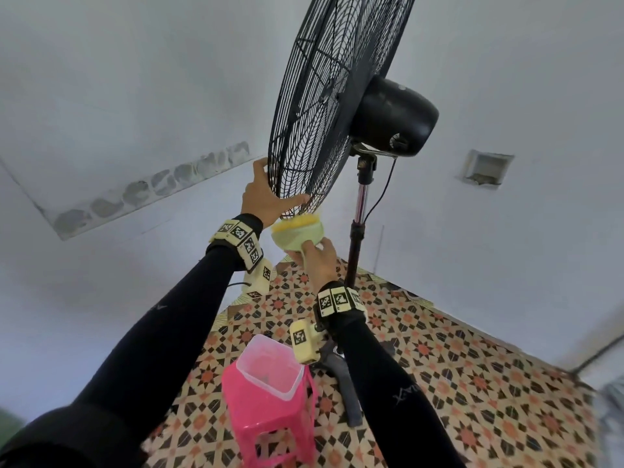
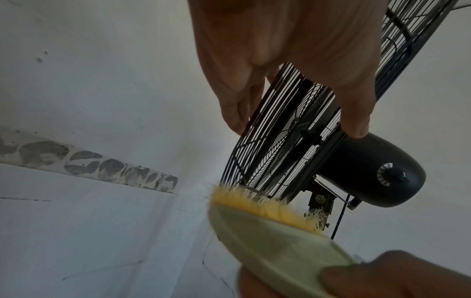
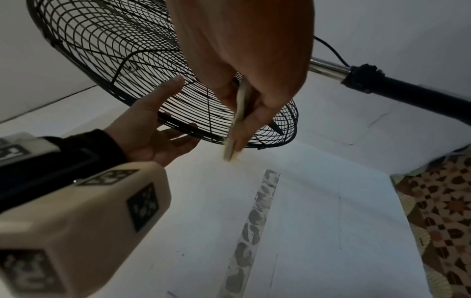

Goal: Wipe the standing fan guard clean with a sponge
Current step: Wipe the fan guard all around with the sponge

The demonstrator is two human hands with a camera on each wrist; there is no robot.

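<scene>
The black wire fan guard [image 1: 320, 96] stands tilted on its pole, seen from below. My left hand [image 1: 270, 194] clasps its lower rim, fingers on the front face and thumb along the back, as the left wrist view shows on the guard [image 2: 280, 141]. My right hand [image 1: 319, 261] pinches the sponge [image 1: 297, 234], a pale green pad with a yellow bristly face. That face [image 2: 267, 211] touches the guard's bottom edge. In the right wrist view the sponge [image 3: 239, 113] sits edge-on between my fingers, in front of the guard [image 3: 114, 50].
The black motor housing [image 1: 395, 116] with its dial sits behind the guard, above the chrome and black pole [image 1: 359, 204] and a hanging cable. A pink stool [image 1: 270, 417] carrying a clear plastic container [image 1: 270, 366] stands below my arms, beside the fan base [image 1: 344, 383]. White walls enclose the patterned tile floor.
</scene>
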